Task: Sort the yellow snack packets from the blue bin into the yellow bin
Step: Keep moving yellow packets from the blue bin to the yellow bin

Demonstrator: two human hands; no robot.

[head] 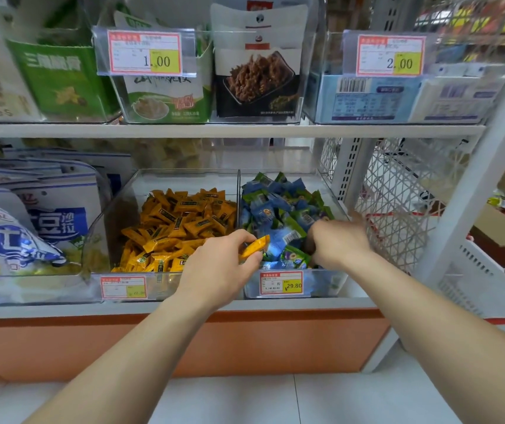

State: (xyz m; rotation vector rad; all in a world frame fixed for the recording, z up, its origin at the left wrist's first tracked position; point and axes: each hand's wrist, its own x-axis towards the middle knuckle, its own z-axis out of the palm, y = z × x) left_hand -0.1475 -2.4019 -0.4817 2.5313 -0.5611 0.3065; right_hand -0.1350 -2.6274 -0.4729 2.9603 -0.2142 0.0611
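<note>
The yellow snack packet [255, 245] is a small, flat, shiny wrapper of orange-yellow colour. The left hand [217, 264] pinches it between thumb and fingers, above the front left corner of the blue bin [330, 283], just beside the yellow bin [116, 215]. Its long axis runs from 8 o'clock to 2 o'clock, and the free end points to 2 o'clock. At 3 o'clock from it, the right hand [336, 240] reaches among the blue and green packets [275, 209]. Its fingers are hidden, so I cannot tell if it holds something.

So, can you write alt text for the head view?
The left hand pinches a yellow snack packet at the edge of the clear plastic bin of blue and green packets, where the right hand reaches in. Beside it stands a clear bin of yellow packets.
</note>
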